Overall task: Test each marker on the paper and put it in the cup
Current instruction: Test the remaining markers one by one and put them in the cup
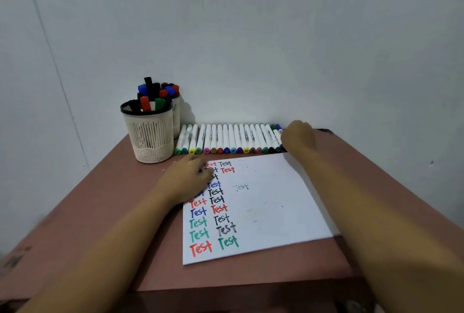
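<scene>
Picking the next one: right hand (298, 137) over the far end of the marker row (226, 138), beyond the paper (276, 202), grip hidden, can't tell. Meanwhile left hand (188, 177) lies flat on the paper, cup (148, 134) beyond its far-left corner. Next: lift one cleanly.

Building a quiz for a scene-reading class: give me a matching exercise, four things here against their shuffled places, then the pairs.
1. front beige slotted cup with black rim
2. row of white markers with coloured caps
3. left hand
4. right hand

A. at the right end of the marker row
B. on the white paper sheet's far left corner
C. far left on the pinkish table
D. just beyond the paper's far edge

Pairs: 1-C, 2-D, 3-B, 4-A
</scene>
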`<action>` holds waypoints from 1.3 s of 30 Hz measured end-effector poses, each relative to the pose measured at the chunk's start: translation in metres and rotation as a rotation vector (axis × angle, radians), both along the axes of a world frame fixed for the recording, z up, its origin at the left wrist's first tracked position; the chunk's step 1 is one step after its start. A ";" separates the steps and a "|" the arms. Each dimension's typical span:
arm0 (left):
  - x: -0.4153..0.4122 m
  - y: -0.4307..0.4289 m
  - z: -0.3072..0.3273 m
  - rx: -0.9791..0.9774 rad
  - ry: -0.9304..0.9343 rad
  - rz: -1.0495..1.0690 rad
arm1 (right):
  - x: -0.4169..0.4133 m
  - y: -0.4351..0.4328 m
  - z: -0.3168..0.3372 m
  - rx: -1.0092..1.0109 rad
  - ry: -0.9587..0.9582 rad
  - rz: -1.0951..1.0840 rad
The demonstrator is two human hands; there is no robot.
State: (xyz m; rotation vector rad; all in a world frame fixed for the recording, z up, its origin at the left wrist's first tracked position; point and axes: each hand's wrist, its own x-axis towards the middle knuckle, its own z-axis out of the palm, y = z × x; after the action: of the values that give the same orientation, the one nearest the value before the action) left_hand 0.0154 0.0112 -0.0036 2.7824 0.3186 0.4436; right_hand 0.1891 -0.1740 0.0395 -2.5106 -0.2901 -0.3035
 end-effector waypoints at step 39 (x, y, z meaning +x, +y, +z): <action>-0.018 -0.015 0.008 0.329 -0.434 -0.206 | -0.126 0.019 -0.012 1.143 0.523 0.475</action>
State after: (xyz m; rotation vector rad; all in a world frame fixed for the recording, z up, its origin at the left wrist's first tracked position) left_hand -0.0031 -0.0042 0.0049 2.8760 -0.1535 1.1054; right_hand 0.0630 -0.1554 0.0276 -1.2664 -0.3480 0.3154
